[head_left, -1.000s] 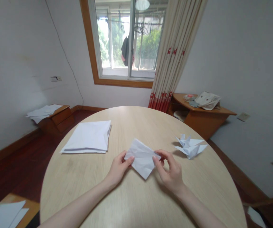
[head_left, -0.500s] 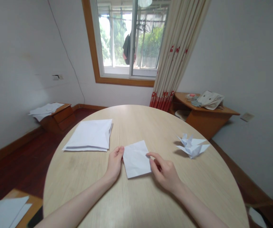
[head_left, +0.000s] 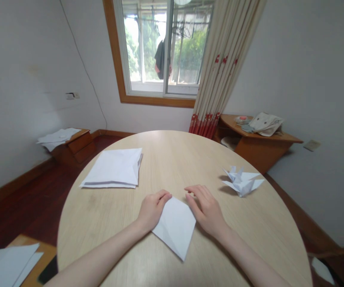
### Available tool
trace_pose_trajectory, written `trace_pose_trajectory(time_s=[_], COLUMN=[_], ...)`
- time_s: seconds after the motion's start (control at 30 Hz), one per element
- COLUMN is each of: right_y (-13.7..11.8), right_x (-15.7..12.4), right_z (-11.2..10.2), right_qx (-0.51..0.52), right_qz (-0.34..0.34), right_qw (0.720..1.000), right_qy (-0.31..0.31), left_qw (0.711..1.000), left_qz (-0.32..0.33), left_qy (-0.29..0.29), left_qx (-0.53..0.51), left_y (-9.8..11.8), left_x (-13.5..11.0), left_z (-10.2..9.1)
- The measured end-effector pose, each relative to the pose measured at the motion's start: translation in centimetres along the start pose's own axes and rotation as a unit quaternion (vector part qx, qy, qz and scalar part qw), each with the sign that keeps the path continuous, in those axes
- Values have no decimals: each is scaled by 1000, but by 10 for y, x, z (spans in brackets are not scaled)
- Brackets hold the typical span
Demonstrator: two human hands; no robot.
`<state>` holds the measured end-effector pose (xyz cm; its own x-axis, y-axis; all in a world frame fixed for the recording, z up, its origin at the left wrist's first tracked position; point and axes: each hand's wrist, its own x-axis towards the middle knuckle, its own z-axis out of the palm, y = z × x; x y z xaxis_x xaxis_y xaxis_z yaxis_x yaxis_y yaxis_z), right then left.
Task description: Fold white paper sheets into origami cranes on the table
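A small folded sheet of white paper (head_left: 176, 225) lies before me, turned so that one corner points toward me. My left hand (head_left: 154, 209) pinches its far left edge between thumb and fingers. Close to the paper's right side is my right hand (head_left: 204, 207), its thumb and fingers apart with nothing between them; whether its thumb brushes the edge I cannot tell. Beyond it on the right stand folded paper cranes (head_left: 242, 183), bunched together. A stack of larger white paper (head_left: 112, 167) rests at the table's left.
The round wooden table (head_left: 172, 151) spans the middle of the view. On a low stool at lower left lie white sheets (head_left: 7, 263). A small cabinet (head_left: 78, 145) bears papers at far left, and a corner desk (head_left: 261, 147) holds a cloth bag (head_left: 266, 123).
The folded paper has been turned and drawn closer to me, one corner now pointing my way. My left hand has shifted right along it; my right hand has come off its edge and opened.
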<state>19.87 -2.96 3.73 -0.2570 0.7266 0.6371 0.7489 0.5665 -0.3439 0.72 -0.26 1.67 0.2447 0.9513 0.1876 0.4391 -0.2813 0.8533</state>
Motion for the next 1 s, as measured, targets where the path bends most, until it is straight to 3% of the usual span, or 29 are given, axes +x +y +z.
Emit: trace_pose_trajectory(time_s=[0.2,0.4,0.7,1.0], right_y=[-2,-4,-4,9], right_x=[-3,-6,-8,-7], right_z=[9,13,15,18], right_qx=[25,48,34,-41], right_qz=[15,69,69,99], right_qw=[991,980,982,990], right_qy=[-127,-178,-172,-90], left_qw=[995,993,997,994], left_qz=[14,11,18,78], left_qy=[-22,-17,6,49], left_qx=[98,119,79,51], left_y=[6,6,3,0], left_x=[-2,-2,-4,-1], left_z=[-3,-2,-1,-3])
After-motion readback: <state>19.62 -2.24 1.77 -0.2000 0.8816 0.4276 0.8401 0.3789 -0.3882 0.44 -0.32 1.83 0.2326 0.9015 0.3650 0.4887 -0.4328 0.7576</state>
